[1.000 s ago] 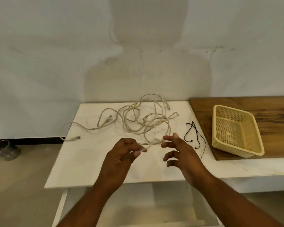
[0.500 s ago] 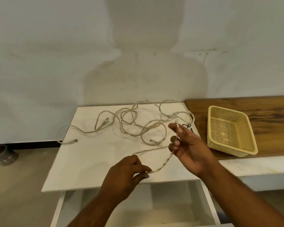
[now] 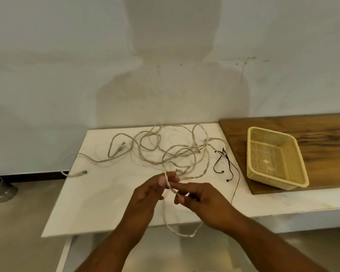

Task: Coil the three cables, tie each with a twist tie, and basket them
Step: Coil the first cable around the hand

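My left hand [image 3: 149,195] and right hand [image 3: 204,203] have come together after being spread apart. Both pinch the same cable [image 3: 170,188], so the stretch between them now hangs as a first loop [image 3: 182,234] below the table [image 3: 98,193] edge. I judge coiling has only begun. The other cables [image 3: 173,154] lie tangled on the table, with the twist ties [image 3: 228,161] beside them and the basket [image 3: 277,180] further right.

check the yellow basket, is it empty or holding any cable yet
Empty: the basket shows only bare mesh inside. The pale cables lie loose on the white table, one strand pinched by the left hand and right hand.
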